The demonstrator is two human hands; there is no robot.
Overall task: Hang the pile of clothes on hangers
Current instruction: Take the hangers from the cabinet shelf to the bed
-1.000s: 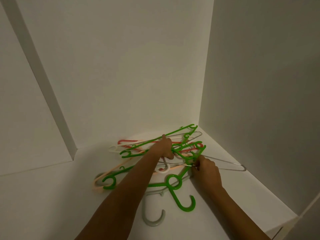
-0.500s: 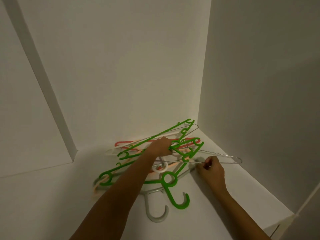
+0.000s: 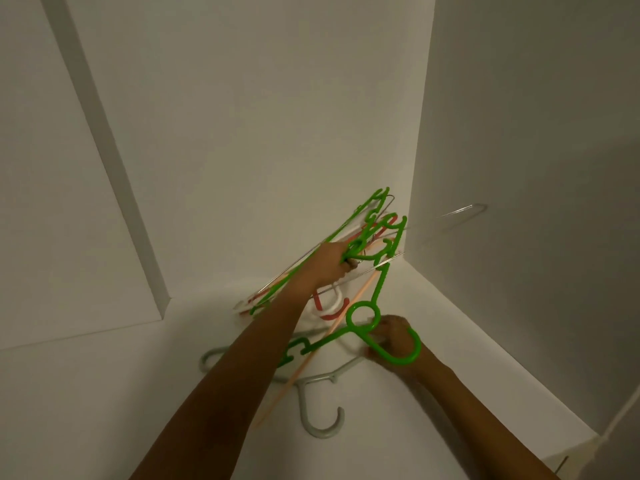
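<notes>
Head view: the left hand [image 3: 329, 263] is curled round a tangled bundle of hangers [image 3: 375, 220], green, red, white and wire, and holds it tilted up off the white shelf [image 3: 104, 393] in the corner. Lower down, the right hand [image 3: 393, 336] has its fingers curled at the neck of a green hanger [image 3: 363, 317], apparently pinching it just below the ring, though the hook crosses in front of the hand and hides the contact. A grey hanger [image 3: 311, 407] lies flat on the shelf near it, and a peach hanger [image 3: 311, 358] slants from the bundle. No clothes are in view. To free one hanger cleanly, hold the bundle steady and draw the green one along its own length, turning the hook clear of the wire loops, not tugging sideways.
</notes>
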